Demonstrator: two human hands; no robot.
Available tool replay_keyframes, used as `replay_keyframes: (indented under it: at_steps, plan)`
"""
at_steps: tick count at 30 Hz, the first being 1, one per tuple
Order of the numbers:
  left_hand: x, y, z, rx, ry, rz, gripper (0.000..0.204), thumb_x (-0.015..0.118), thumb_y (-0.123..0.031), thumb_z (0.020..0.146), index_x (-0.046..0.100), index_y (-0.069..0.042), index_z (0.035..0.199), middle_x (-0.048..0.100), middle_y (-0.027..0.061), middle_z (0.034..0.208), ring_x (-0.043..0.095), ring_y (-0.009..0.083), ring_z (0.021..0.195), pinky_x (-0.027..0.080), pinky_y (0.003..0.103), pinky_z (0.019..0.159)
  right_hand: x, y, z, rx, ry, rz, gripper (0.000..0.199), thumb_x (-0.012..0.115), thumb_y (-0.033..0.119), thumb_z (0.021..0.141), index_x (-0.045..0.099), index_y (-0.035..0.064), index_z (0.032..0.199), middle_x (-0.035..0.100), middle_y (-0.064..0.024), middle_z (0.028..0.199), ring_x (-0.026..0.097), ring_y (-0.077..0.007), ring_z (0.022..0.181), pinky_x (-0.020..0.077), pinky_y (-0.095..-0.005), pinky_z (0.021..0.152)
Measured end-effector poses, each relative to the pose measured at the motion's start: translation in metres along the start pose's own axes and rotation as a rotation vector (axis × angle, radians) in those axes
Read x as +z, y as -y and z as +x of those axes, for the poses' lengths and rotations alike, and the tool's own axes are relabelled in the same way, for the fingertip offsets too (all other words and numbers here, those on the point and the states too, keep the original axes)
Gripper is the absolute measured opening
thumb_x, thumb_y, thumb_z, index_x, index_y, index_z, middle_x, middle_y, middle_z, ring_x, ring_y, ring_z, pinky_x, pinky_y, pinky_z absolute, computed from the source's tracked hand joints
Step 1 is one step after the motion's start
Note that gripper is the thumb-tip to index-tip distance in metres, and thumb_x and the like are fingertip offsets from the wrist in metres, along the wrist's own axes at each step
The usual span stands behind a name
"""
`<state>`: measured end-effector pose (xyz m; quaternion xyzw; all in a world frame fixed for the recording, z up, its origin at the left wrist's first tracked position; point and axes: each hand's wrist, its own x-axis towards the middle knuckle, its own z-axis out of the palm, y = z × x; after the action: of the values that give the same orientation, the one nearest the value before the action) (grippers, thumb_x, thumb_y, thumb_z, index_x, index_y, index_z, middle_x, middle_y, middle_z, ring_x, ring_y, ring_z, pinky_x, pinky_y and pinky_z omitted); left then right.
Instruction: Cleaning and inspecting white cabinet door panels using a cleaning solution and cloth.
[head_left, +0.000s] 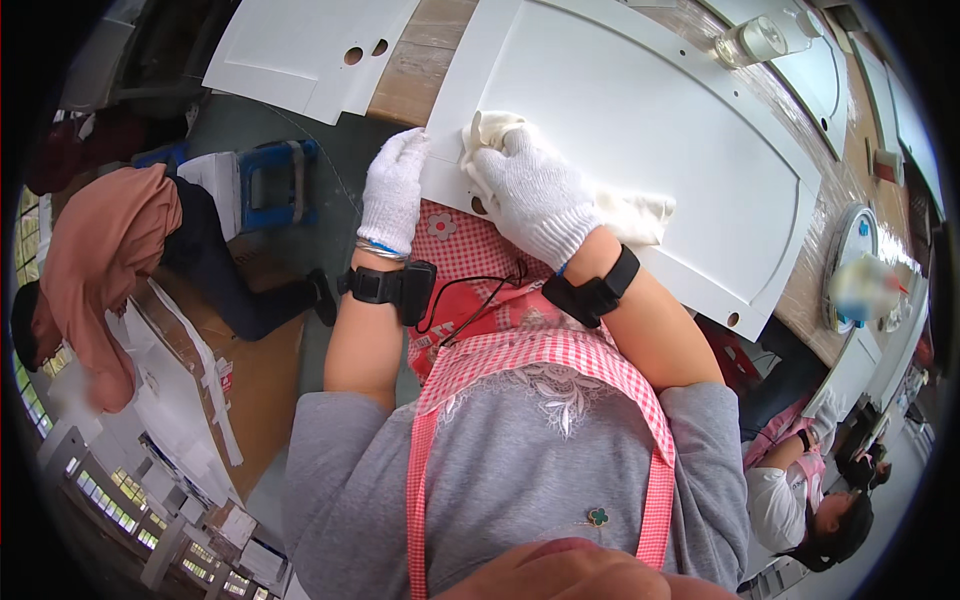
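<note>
A large white cabinet door panel (pixel 620 90), with a recessed centre and round holes near its edge, lies flat on the bench in front of me. My right hand (pixel 540 195), in a white knit glove, is closed on a white cloth (pixel 635 213) and presses it to the panel near the left corner. Part of the cloth trails out to the right of the wrist. Also gloved, my left hand (pixel 393 190) is at the panel's left edge. Its fingers are stretched out side by side, and I see nothing held in them.
Another white panel (pixel 300 55) lies at the far left. A clear jar (pixel 755 42) stands at the far right, and a round tray (pixel 850 255) sits on the plastic-covered bench. At left a person (pixel 100 240) bends over white sheets near a blue stool (pixel 275 185). Another person (pixel 800 490) is at right.
</note>
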<state>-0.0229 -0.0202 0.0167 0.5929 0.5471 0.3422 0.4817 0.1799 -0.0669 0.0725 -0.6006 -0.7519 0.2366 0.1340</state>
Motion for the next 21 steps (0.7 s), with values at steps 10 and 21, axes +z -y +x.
replay_keyframes:
  at_steps: [10, 21]
  plan:
    - [0.011, 0.028, 0.001, 0.001, 0.204, -0.165, 0.038, 0.052, -0.029, 0.106, 0.061, 0.003, 0.125, 0.068, 0.0148, 0.117, 0.069, 0.0222, 0.105, 0.056, 0.035, 0.091, -0.062, -0.169, -0.218, 1.076, -0.435, -0.430, 0.032, 0.060, 0.029, 0.098, 0.066, 0.0080, 0.120, 0.064, -0.0255, 0.111, 0.062, -0.0423, 0.104, 0.0519, -0.0499, 0.088]
    - [0.029, 0.013, 0.003, -0.510, 0.238, -0.681, 0.039, 0.041, -0.031, 0.111, 0.055, 0.000, 0.130, 0.066, 0.0129, 0.121, 0.067, 0.0233, 0.103, 0.058, 0.036, 0.085, 0.041, 0.035, -0.013, 0.188, -0.198, -0.238, 0.019, 0.062, 0.020, 0.087, 0.067, 0.0070, 0.100, 0.060, -0.0182, 0.105, 0.065, -0.0332, 0.098, 0.0568, -0.0444, 0.078]
